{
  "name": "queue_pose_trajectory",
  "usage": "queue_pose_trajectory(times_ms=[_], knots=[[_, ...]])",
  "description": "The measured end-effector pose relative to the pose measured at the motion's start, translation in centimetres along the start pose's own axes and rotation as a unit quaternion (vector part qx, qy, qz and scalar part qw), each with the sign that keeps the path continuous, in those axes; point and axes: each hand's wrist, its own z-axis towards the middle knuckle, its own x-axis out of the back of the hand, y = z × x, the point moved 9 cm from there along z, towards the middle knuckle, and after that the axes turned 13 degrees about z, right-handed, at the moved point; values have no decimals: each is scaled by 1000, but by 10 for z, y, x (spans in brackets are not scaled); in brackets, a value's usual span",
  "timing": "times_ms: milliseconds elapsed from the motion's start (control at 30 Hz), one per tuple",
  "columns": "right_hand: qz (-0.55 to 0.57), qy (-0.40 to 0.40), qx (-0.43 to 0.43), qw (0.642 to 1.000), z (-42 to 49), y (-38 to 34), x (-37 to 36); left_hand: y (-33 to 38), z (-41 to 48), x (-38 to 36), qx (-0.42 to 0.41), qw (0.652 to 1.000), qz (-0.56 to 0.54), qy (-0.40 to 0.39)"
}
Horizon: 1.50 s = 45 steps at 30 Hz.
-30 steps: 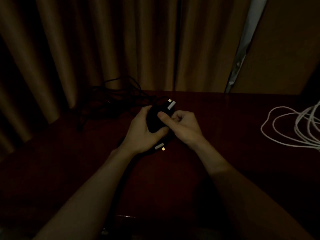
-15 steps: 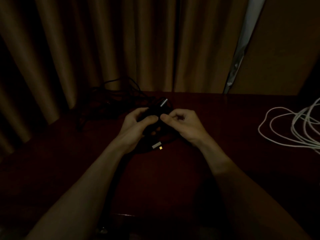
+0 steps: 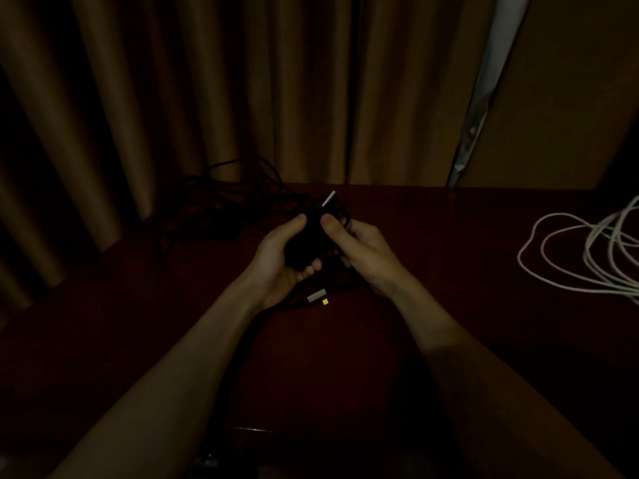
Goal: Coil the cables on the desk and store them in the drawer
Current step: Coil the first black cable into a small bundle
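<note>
Left hand (image 3: 276, 259) & right hand (image 3: 364, 254) grip the small black coiled cable bundle (image 3: 306, 242) just above the dark red wooden tabletop (image 3: 449, 236). Its silver plug end (image 3: 328, 198) has swung upward vs. a sec ago (thumbs flank it): coil prob. finished, drawer next.

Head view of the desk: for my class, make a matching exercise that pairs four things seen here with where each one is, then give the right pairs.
Things
1. black coil
2. white cable
3. black tangle
4. lower silver plug

Places
A. loose at the right edge of the desk
B. just below the left hand
C. gripped by the left hand and right hand
D. heaped far left, by the curtain

Pairs: 1-C, 2-A, 3-D, 4-B
</note>
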Motion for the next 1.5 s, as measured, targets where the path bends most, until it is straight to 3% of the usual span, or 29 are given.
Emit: queue_pose_trajectory(times_ms=[67, 133, 233, 300, 400, 467, 567, 733, 833, 900, 1000, 1133, 1267, 1367, 1500], knots=[[1, 7, 3, 1000, 0, -2, 1, -3, 0, -2, 6, 999, 46, -2], [8, 21, 4, 1000, -1, -1, 5, -3, 1, 2, -10, 991, 125, 49], [21, 56, -3, 998, -2, 0, 10, 18, -5, 13, -131, 927, 318, 152], [17, 96, -6, 995, -2, 1, 14, 23, -10, 4, -179, 898, 381, 129], [-24, 117, -2, 993, -1, 0, 14, 22, -11, -1, -184, 874, 432, 128], [-44, 108, 5, 993, -2, -1, 11, 24, -11, 4, -188, 873, 425, 146], [-45, 97, 12, 994, -3, -4, 13, 23, -9, 7, -184, 901, 369, 134], [-50, 40, 36, 997, -2, -6, 6, 12, -1, 30, -82, 980, 102, 148], [-42, 27, 33, 998, -3, -6, 3, 12, -4, 24, -50, 993, -22, 101], [-23, 29, 11, 999, -3, -2, 4, 14, -7, 13, -38, 997, -47, 54], [2, 23, -43, 999, -3, 3, 8, 13, -8, 2, -20, 999, -45, -3], [48, -43, -80, 995, -5, 8, -1, 5, -8, 0, 22, 999, -27, 1], [63, -7, -75, 995, -5, 7, 3, 9, -6, 12, -41, 990, 93, 96], [79, 21, -50, 995, -6, 3, 3, 30, -13, 34, -153, 934, 231, 226], [101, 42, -34, 993, -7, -1, 4, 26, -10, 15, -182, 928, 301, 122]])
